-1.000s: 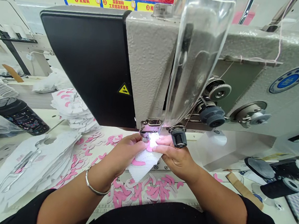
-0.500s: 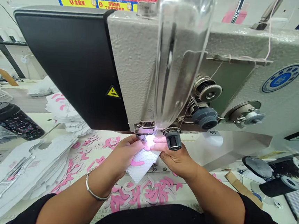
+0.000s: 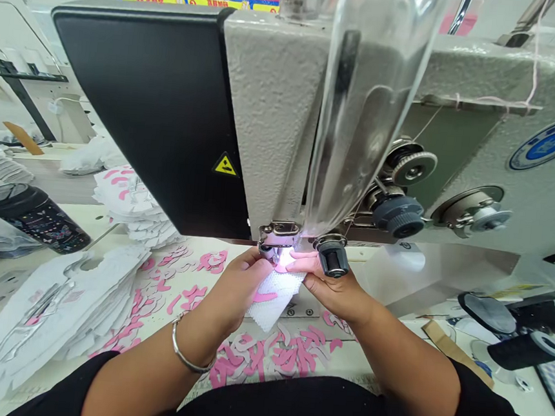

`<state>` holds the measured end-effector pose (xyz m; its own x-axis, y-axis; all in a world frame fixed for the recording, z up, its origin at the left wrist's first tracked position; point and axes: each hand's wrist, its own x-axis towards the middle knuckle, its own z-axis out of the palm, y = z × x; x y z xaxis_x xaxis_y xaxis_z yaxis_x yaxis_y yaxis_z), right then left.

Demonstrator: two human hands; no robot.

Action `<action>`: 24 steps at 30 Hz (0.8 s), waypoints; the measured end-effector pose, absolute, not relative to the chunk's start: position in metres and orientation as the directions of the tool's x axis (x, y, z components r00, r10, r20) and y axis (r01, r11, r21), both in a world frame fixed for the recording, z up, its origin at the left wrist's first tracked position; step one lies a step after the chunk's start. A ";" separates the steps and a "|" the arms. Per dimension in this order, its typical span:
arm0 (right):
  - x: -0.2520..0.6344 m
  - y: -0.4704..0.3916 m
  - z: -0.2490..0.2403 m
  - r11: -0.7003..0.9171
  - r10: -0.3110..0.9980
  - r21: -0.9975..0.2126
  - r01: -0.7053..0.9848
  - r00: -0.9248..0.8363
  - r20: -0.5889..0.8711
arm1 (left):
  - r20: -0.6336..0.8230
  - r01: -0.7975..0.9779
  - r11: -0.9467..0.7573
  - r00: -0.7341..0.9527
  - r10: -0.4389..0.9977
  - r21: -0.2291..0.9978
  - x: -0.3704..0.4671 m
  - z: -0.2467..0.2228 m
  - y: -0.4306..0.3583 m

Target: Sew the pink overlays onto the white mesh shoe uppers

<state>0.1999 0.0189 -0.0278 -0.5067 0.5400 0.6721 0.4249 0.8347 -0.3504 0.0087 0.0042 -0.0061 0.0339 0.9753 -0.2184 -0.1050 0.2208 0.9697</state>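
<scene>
A white textured fabric piece (image 3: 274, 301) with a pink curved patch hangs toward me under the lit needle area of the sewing machine (image 3: 272, 104). My left hand (image 3: 238, 289) grips its left edge between thumb and fingers. On the right side, my right hand (image 3: 331, 290) pinches the fabric close to the presser foot (image 3: 270, 251), its fingertips in the bright light. A small pink piece lies at the needle between both hands. The machine head partly covers the fingertips.
Pink and white cut pieces (image 3: 286, 354) are scattered before and left of the hands. Stacked white panels (image 3: 54, 311) with tweezers and a black tumbler (image 3: 36, 219) stand left. A black thread cone (image 3: 525, 349) lies right, near brown cardboard (image 3: 454, 353).
The camera view has shifted, so the machine and table appear farther right. Both hands remain at the needle with the fabric, which shows little movement relative to the machine.
</scene>
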 end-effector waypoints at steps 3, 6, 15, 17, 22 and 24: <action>0.201 0.020 -0.027 0.830 0.553 -0.376 0.412 -0.519 0.652 | -0.237 -0.092 0.240 0.046 0.970 0.966 0.009 -0.007 0.003; 0.202 0.022 -0.028 0.835 0.545 -0.378 0.400 -0.500 0.673 | -0.234 -0.112 0.240 0.061 0.970 0.964 0.008 -0.010 0.002; 0.200 0.018 -0.028 0.806 0.573 -0.340 0.485 -0.493 0.655 | -0.165 -0.149 0.179 0.099 0.981 0.973 -0.001 -0.016 0.008; 0.199 0.016 -0.028 0.799 0.574 -0.326 0.505 -0.479 0.664 | -0.159 -0.180 0.183 0.139 0.977 0.966 -0.004 -0.015 0.010; 0.196 0.009 -0.029 0.790 0.555 -0.276 0.548 -0.447 0.701 | -0.182 -0.248 0.238 0.228 0.957 0.939 -0.016 -0.015 0.003; 0.194 0.005 -0.031 0.785 0.534 -0.237 0.572 -0.432 0.726 | -0.196 -0.274 0.263 0.251 0.948 0.925 -0.021 -0.016 -0.002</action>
